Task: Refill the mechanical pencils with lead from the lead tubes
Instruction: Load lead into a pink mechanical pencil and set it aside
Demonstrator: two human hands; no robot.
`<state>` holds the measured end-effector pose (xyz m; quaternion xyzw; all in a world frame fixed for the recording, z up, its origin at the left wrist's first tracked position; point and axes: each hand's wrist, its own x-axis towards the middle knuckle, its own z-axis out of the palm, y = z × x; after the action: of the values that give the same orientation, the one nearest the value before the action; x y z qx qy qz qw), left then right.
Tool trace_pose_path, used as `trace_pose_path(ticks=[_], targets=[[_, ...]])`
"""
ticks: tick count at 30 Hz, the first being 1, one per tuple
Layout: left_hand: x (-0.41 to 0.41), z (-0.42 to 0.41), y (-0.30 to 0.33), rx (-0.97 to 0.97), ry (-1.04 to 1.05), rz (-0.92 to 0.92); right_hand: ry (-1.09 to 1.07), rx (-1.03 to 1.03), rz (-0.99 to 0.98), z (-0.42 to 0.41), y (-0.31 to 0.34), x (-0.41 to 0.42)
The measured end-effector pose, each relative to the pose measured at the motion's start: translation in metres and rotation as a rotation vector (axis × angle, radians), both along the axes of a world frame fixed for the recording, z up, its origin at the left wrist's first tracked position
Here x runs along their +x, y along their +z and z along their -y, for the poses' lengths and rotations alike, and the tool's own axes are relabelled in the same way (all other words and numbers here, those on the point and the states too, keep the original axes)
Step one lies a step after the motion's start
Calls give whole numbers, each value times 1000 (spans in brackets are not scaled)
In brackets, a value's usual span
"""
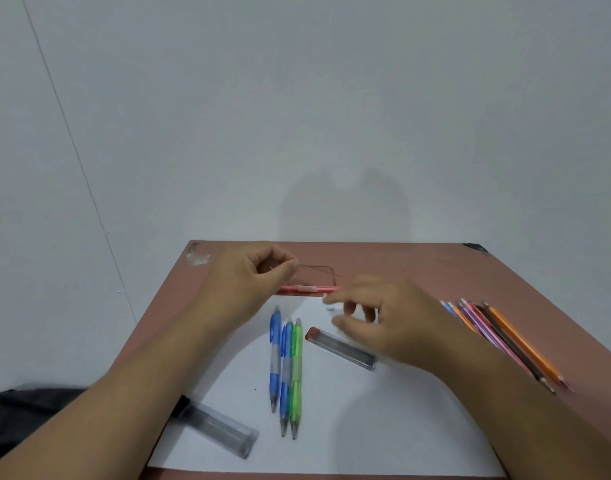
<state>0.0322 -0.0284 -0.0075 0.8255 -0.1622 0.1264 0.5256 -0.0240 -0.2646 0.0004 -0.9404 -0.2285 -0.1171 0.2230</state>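
Pink mechanical pencil: lying crosswise at the far edge of the white sheet, held by the left hand, fingers curled round its left end. Right hand: fingers bent down near two small white bits, probably cap and eraser; grip blurred, cannot tell. Lead tubes: red-capped just beside the right hand, black-capped near left. Three pencils: centre, untouched. Advice: keep the barrel steady and tilted, feed lead gently. Coloured pencils: right side of the bench.
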Motion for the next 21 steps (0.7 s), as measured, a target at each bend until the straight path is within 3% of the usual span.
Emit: trace_pose_path(ticks=[3, 8, 12, 17, 21], targets=[[-4, 4, 0, 115, -46, 100, -105, 96, 270, 0, -3, 2], [-11, 13, 1, 209, -122, 309, -179, 18, 329, -6, -5, 4], [-14, 19, 1, 250, -156, 368, -162, -48, 402, -9, -8, 7], [2, 16, -6, 254, -133, 181, -231, 68, 412, -5, -8, 6], [22, 9, -14, 399, -33, 64, -253, 176, 359, -2, -9, 8]])
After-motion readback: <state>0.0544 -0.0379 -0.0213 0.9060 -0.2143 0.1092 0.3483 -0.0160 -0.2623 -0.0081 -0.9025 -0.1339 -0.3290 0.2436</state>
